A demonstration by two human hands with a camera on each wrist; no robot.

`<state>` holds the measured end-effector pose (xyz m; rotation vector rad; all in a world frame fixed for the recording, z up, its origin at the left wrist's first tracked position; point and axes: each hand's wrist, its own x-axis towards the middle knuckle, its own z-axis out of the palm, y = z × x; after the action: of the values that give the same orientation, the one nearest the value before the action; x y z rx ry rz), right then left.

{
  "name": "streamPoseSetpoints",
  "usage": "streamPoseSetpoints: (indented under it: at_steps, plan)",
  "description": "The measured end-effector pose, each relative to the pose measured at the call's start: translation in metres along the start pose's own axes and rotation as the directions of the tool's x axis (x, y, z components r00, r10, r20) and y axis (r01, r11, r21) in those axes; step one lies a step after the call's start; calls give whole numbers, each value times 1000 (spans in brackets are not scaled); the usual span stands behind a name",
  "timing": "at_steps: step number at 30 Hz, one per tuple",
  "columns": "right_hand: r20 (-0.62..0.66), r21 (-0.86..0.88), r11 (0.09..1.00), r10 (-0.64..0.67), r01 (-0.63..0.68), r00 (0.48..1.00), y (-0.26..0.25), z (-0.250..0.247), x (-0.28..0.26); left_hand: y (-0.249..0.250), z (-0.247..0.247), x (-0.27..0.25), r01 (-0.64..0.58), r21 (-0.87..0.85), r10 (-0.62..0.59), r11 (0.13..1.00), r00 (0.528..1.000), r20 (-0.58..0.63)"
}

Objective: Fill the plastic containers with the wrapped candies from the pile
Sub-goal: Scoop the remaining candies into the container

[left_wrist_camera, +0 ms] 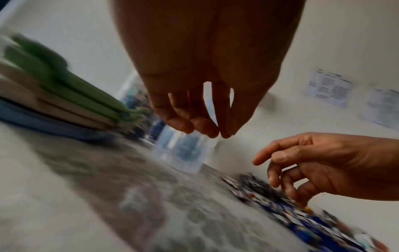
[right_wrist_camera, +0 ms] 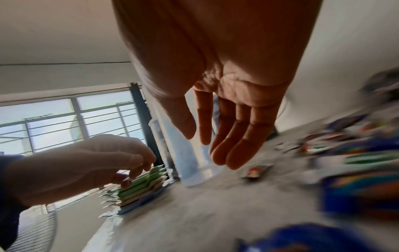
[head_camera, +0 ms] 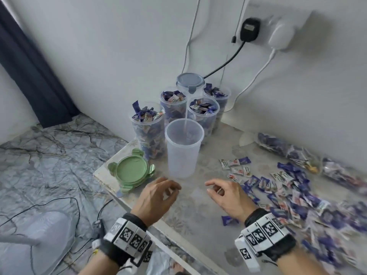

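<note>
An empty clear tub (head_camera: 183,148) stands upright on the worktop (head_camera: 200,207), set at the front of the group and nearest the person, which reads as the next one to be filled. Behind it four tubs (head_camera: 148,132) brimming with wrapped sweets and one lidded tub (head_camera: 190,81) are pushed back toward the wall, probably to keep finished ones out of the way. A stack of lids (head_camera: 132,171), green on top, lies just left of the empty tub, likely kept at hand for closing up later. The pile of sweets (head_camera: 294,195) spreads over the worktop on the right, close to the tub so each trip is short. The left hand (head_camera: 156,197) hangs above the worktop in front of the tub, its fingers (left_wrist_camera: 202,126) loosely curled and holding nothing. The right hand (head_camera: 228,197) is poised beside the near edge of the pile, fingers (right_wrist_camera: 224,153) relaxed, slightly apart and empty, seemingly ready to gather sweets. The task looks well along, with this tub left to fill.
</note>
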<state>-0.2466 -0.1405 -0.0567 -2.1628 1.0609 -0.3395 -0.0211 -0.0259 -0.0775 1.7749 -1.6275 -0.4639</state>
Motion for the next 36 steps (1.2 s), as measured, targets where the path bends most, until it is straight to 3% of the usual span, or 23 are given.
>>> streamPoseSetpoints:
  at_steps: [6, 15, 22, 26, 31, 33, 36]
  plan:
    - [-187, -27, 979, 193, -202, 963, 61, -48, -61, 57, 65, 34, -104, -75, 117, 992, 970, 212]
    - [-391, -86, 906, 353, -415, 850, 126, -105, -147, 119, 133, 90, -302, -28, 283, 953, 850, 444]
    - [-378, -183, 814, 459, -551, 804, 153, -135, -163, 153, 167, 132, -405, 116, 261, 907, 757, 599]
    - [-262, -290, 765, 515, -575, 816, 161, -148, -143, 166, 188, 158, -448, 206, 219, 870, 725, 653]
    - [-198, -388, 758, 488, -525, 850, 172, -164, -105, 179, 212, 191, -491, 245, 213, 836, 702, 679]
    - [-184, -399, 725, 537, -562, 823, 184, -170, -93, 183, 222, 201, -506, 246, 213, 827, 687, 695]
    - [-214, -369, 629, 659, -684, 721, 203, -184, -92, 186, 235, 211, -541, 260, 207, 800, 655, 727]
